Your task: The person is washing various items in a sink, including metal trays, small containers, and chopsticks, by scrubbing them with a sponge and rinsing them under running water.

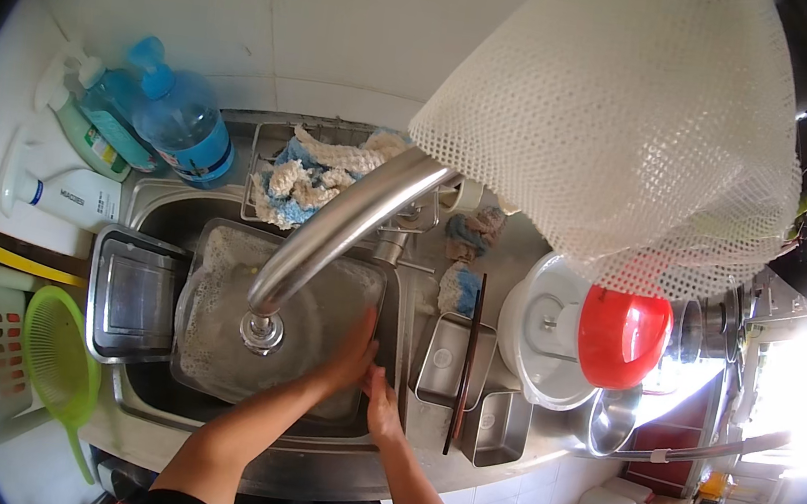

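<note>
A translucent basin (210, 349) with cloudy, foamy water sits in a stainless steel sink (145, 390) before me, under a curved metal faucet (345, 233). My left hand (350, 351) reaches over the basin's right side, fingers along the inner wall. Just right of it, my right hand (382, 404) is at the outer side of that wall, near the sink's right rim. The fingers of both hands come close together there; whether they grip the wall or something small is hidden. A dark-rimmed rectangular metal pan (137, 299) leans across the sink's left edge.
A white mesh cover (615, 127) hangs low at upper right. Right of the sink are two small metal containers (503, 429), dark chopsticks (467, 366), a white bowl (524, 342) and a red container (623, 339). Pump bottles (184, 127) and a green strainer (62, 354) stand left.
</note>
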{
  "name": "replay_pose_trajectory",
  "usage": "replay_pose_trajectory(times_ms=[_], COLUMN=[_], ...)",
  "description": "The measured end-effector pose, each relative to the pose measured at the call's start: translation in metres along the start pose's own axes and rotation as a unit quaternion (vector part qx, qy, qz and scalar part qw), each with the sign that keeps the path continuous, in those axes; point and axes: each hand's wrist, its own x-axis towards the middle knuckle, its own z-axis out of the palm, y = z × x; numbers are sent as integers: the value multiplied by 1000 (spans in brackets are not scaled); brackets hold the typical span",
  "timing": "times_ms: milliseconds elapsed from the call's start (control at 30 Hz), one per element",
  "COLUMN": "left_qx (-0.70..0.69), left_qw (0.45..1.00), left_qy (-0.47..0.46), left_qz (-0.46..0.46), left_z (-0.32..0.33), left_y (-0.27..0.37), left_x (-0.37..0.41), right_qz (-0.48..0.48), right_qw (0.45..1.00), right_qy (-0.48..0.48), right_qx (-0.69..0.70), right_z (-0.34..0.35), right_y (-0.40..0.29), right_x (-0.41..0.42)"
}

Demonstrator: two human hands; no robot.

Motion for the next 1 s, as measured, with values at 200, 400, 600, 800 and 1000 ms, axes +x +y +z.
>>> replay_pose_trajectory(times_ms=[200, 400, 600, 800, 1000], left_qx=[-10, 117, 134, 301, 549], left_qw=[993, 933, 932, 895, 698], left_qy=[-78, -340, -332, -314, -422], left_qz=[86, 12, -51, -100, -184], left_z=[-14, -35, -86, -157, -232], left_y=[36, 31, 32, 10, 39], left_x=[-68, -101, -130, -165, -174], right_qz=[11, 3, -61, -17, 42], right_qw=[998, 999, 956, 791, 781], right_qy=[-28, -19, -8, -27, -30], right_qx=[55, 41, -286, -611, -622], right_z=[7, 10, 18, 30, 38], right_y=[-30, -32, -41, -3, -33], right_x=[-8, -5, -12, 5, -3])
